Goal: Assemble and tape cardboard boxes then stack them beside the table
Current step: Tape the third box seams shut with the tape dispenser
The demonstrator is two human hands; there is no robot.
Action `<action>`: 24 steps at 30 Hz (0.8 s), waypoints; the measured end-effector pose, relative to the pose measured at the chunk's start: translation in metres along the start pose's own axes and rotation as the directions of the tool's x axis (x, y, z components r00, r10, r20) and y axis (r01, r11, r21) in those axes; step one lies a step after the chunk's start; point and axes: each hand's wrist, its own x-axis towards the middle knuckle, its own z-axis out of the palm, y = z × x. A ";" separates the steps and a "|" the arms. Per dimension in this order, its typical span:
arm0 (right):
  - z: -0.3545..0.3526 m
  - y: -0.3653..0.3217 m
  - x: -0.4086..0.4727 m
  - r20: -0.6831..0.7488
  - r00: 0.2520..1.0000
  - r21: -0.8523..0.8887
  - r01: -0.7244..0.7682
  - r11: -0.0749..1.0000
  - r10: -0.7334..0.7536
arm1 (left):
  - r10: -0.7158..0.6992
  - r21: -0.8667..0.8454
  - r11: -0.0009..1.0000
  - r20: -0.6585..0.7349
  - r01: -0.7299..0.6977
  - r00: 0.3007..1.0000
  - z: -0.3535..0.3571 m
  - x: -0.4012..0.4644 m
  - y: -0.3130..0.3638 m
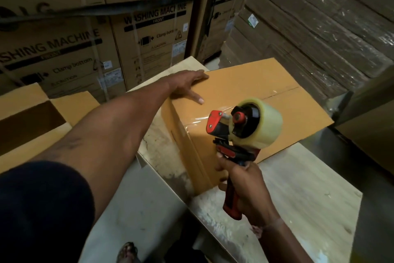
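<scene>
A tan cardboard box (266, 92) stands on the pale table (298, 181), flaps closed, with clear tape along its top seam and down its near side. My left hand (187, 85) lies flat on the box's top left edge, fingers spread. My right hand (243, 179) grips the red handle of a tape dispenser (241, 128) carrying a roll of clear tape, held at the box's near end where the tape runs over the edge.
An open tan box (38, 117) sits to the left beside the table. Large printed washing machine cartons (149, 28) stand behind. Wrapped stacks of flat cardboard (319, 28) fill the right. My foot (128, 252) shows below the table edge.
</scene>
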 end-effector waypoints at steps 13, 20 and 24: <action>-0.010 -0.040 0.030 0.140 0.990 0.095 0.021 0.995 -0.035 | -0.168 -0.133 0.985 -0.588 0.110 0.791 0.040 -0.063 -0.023; 0.049 -0.064 0.094 0.235 0.970 0.050 0.058 0.997 -0.068 | -0.444 -0.914 0.405 -0.227 -0.032 0.867 0.035 -0.104 0.022; 0.075 -0.073 0.114 0.209 0.971 -0.021 0.124 0.992 -0.117 | -0.499 -0.999 0.028 -0.053 -0.045 0.865 0.020 -0.109 0.013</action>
